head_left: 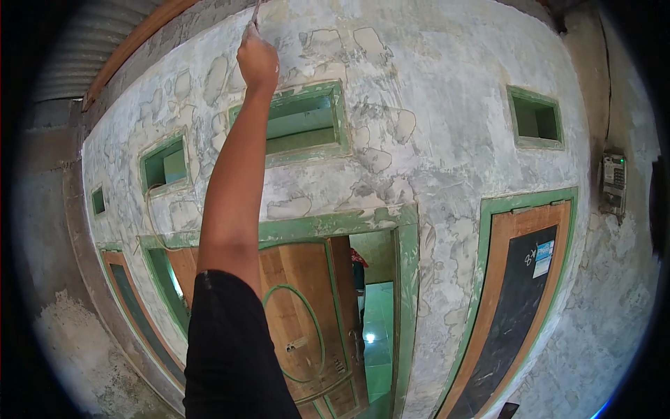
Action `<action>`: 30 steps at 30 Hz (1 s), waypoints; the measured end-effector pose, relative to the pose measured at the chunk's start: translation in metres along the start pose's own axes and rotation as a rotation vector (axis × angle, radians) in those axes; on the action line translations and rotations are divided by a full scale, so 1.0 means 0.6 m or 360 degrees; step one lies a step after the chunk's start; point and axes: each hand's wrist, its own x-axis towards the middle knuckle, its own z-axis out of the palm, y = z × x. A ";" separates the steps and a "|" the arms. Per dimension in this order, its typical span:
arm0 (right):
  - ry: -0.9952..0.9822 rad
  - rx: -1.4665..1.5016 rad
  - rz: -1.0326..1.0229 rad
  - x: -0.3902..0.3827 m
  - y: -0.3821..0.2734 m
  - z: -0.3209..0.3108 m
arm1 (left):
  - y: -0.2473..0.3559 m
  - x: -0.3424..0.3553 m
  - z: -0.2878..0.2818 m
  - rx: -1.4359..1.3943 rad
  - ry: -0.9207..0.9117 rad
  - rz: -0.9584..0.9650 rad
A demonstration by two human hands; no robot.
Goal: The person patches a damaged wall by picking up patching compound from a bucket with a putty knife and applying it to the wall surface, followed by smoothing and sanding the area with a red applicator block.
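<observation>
My left arm, in a black sleeve, stretches up across the wall. At its end my left hand [257,61] is closed around a thin tool [255,12], seen edge-on near the wall's top and cut off by the picture's upper rim; its exact kind does not show. Around the hand the grey-white wall [447,105] carries patches of uneven filler and bare plaster. Just below the wrist is a green-framed vent opening [303,122], partly hidden by my forearm. My right hand is out of the picture.
Beneath stands an open wooden door [300,328] in a green frame [407,279], with a tiled room beyond. A second door [506,300] with a dark panel is at right, near an electricity meter [614,183]. A cable [151,220] hangs at left. Corrugated roofing [84,42] slopes above.
</observation>
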 end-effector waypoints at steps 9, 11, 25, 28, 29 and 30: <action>-0.0125 0.0079 -0.0094 0.037 0.014 0.020 | -0.033 0.046 0.124 0.0366 -0.0506 -0.0135; -0.0147 0.0041 -0.0052 0.045 0.011 0.026 | -0.032 0.035 0.136 0.0445 -0.0666 -0.0084; -0.0328 -0.0150 -0.0040 0.080 0.031 0.042 | -0.008 -0.053 0.007 0.0610 -0.1044 0.0286; -0.0249 -0.0035 0.0073 0.073 -0.014 0.063 | 0.001 -0.037 0.002 0.0605 -0.0729 0.0063; -0.0243 -0.0014 0.0060 0.072 -0.012 0.063 | -0.002 -0.026 0.011 0.0552 -0.0522 -0.0044; -0.0255 0.0000 0.0050 0.072 -0.011 0.062 | -0.019 0.002 0.026 0.0570 -0.0448 0.0031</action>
